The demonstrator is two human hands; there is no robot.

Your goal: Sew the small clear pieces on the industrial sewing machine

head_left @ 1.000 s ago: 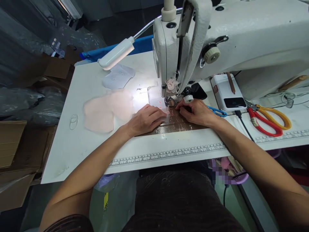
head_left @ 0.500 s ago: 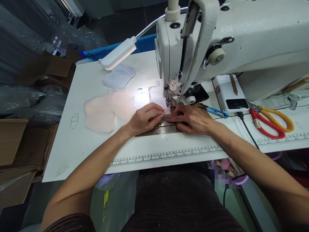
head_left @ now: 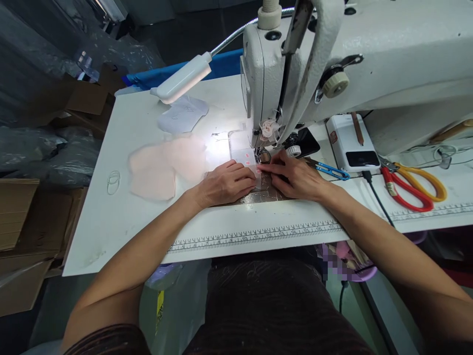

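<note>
A small sheer white fabric piece [head_left: 250, 157] with pinkish-red marks lies under the needle area of a white sewing machine [head_left: 254, 84]. Beneath it is a shiny brownish plate or sheet [head_left: 273, 193]. My left hand [head_left: 227, 183] lies over the fabric's left side, its fingers curled together and the tips pressed on it; the thumb is hidden. From the right, my right hand [head_left: 295, 175] reaches in with its index fingertip on the fabric's edge, just in front of the presser foot [head_left: 261, 154]. Its other fingers bend below, partly hidden.
Pale pink fabric pieces [head_left: 155, 170] and a white cut piece [head_left: 185, 114] lie left, under a lamp [head_left: 185, 79]. Blue thread snips [head_left: 332, 171], a white power bank [head_left: 353, 143], a dark phone [head_left: 307, 142] and red-and-yellow scissors [head_left: 410, 185] are to the right. A ruler strip [head_left: 254, 236] lines the front edge.
My left hand has flattened over the fabric and shifted slightly right. My right hand's index finger has moved up to the fabric edge, and more pink marks show.
</note>
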